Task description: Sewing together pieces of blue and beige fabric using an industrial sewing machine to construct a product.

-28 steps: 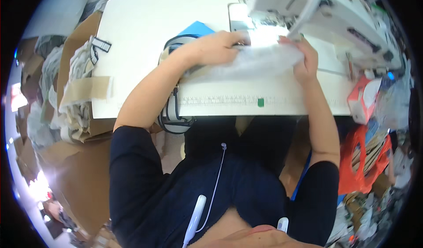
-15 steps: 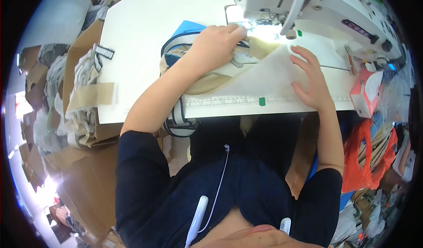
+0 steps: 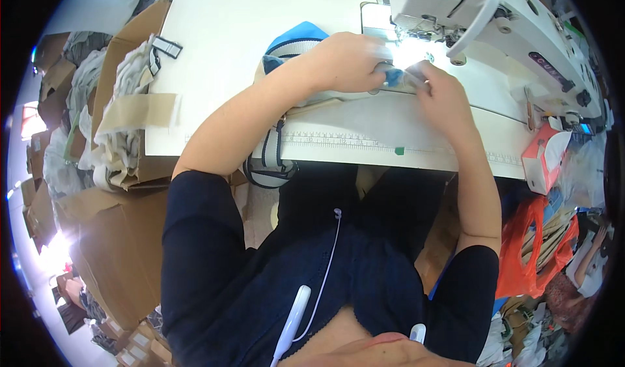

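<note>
My left hand (image 3: 348, 64) is closed on a fabric piece with a blue patch (image 3: 394, 77), just in front of the lit needle area of the white sewing machine (image 3: 514, 35). My right hand (image 3: 441, 97) pinches the same piece at its right end. A translucent white sheet (image 3: 384, 116) lies under and below my hands. Beside my left forearm are blue material (image 3: 293, 35) and white strapping with dark edges (image 3: 270, 168), which hangs over the table's front edge. Some fingertips are blurred or hidden.
The white table (image 3: 221, 22) has a ruler strip along its front. A cardboard box of light fabric (image 3: 127, 93) is at left. A pink box (image 3: 543, 152) and red plastic bag (image 3: 521, 250) are at right. A co-worker's arm (image 3: 586, 256) shows at the far right.
My right hand has gone from spread fingers half a second ago to a pinch on the fabric, higher and further left. My left hand has moved slightly right, and a blue patch now shows between them.
</note>
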{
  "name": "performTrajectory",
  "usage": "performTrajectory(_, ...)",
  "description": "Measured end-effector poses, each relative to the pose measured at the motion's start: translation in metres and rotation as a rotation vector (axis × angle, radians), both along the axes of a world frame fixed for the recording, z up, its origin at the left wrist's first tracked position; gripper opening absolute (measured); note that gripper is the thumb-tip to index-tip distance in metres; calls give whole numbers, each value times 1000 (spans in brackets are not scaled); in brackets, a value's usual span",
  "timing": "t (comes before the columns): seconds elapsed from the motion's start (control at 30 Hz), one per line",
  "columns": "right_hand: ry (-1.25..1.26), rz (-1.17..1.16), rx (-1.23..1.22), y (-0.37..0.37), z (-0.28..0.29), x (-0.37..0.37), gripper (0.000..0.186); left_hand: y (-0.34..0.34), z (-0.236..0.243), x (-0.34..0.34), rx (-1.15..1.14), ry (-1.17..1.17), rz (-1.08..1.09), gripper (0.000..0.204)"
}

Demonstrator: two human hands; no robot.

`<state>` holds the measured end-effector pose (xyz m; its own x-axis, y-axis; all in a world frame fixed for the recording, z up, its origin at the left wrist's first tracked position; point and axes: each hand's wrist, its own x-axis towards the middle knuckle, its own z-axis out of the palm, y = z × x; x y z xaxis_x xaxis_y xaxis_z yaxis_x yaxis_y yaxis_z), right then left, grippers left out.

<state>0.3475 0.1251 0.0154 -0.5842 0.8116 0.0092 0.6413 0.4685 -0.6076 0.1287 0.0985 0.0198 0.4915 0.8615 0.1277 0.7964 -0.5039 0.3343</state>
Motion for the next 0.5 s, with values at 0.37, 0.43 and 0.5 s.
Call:
performTrajectory(0.37, 319, 136, 31, 6, -6, -3, 21, 3, 12, 5, -180, 37, 60, 25)
performTrajectory(0.43, 240, 59, -38, 11, -8, -2, 22, 1, 16, 9, -187, 56, 59, 25)
performTrajectory(0.5, 295, 55, -53, 15, -13, 0, 21, -3, 20, 13, -202, 59, 40, 24)
